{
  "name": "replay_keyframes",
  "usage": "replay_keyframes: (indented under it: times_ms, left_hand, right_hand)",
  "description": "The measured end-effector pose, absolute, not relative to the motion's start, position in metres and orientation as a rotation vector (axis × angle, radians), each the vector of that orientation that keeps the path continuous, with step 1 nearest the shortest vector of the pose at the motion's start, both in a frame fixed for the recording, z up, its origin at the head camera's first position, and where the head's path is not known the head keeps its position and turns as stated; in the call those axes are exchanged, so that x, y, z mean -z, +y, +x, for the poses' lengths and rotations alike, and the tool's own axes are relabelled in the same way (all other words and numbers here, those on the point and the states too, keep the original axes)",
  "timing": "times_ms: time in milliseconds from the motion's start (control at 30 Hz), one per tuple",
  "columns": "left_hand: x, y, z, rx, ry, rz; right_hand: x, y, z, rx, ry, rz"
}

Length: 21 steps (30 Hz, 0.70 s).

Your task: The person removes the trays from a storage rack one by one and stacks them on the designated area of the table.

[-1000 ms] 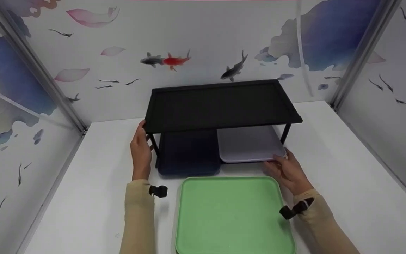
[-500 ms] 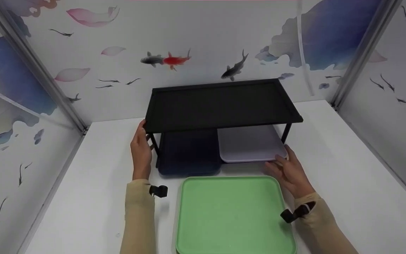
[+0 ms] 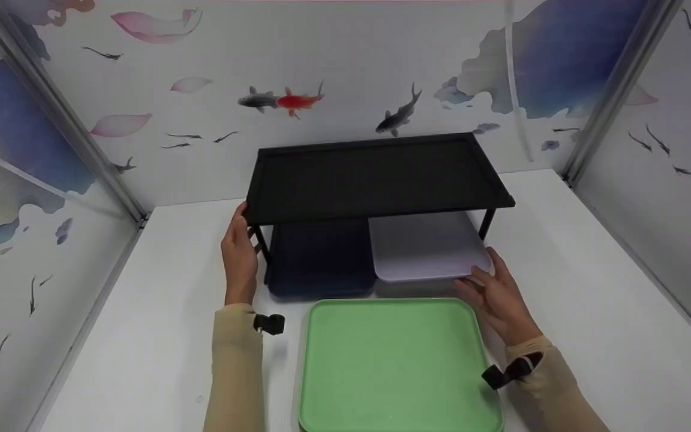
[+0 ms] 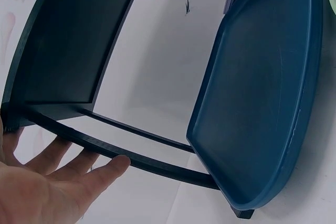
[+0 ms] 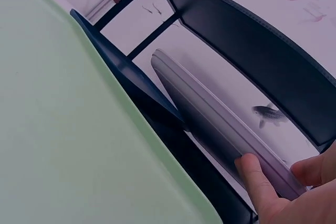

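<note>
A black rack (image 3: 375,180) stands on legs at the middle of the table. My left hand (image 3: 240,264) holds its front left leg near the top corner; in the left wrist view the fingers (image 4: 107,174) lie along that leg. Under the rack's right half is a lilac tray (image 3: 429,249). Its front right corner is pinched by my right hand (image 3: 499,297), thumb above and fingers below. The right wrist view shows the lilac tray (image 5: 210,114) from its edge, tilted in that view. Its rear part is hidden beneath the rack top.
A dark blue tray (image 3: 321,258) lies under the rack's left half, beside the lilac one. In front, a light green tray (image 3: 399,366) lies between my forearms on the white table (image 3: 159,312). Printed walls (image 3: 345,54) enclose the back and sides.
My right hand has drawn the lilac tray slightly forward, so more of its front sticks out from under the rack. The left hand and the rack have stayed in place.
</note>
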State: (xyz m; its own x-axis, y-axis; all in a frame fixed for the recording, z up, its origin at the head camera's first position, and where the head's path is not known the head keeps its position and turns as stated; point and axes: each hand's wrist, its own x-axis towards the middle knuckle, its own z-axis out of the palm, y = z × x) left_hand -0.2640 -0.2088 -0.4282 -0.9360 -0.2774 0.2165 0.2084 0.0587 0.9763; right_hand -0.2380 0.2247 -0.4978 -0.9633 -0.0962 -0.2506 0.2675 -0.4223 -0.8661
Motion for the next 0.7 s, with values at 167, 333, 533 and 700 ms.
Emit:
replay_keyframes:
  times_ms: [167,333,533,700]
  left_hand:
    - [0.431,-0.21,-0.268,1.961,-1.985,0.07]
    - [0.448,-0.217,-0.281,1.95,-1.983,0.071]
    - [0.458,-0.22,-0.288,1.843,-2.023,0.086]
    - [0.458,-0.219,-0.286,1.832,-2.027,0.062]
  right_hand:
    - [0.496,0.226,-0.233,2.452,1.592,0.217]
    - [0.493,0.228,-0.227,2.409,1.701,0.191]
    - [0.488,0.228,-0.219,2.413,1.726,0.151]
    - [0.486,0.226,-0.214,2.43,1.733,0.126]
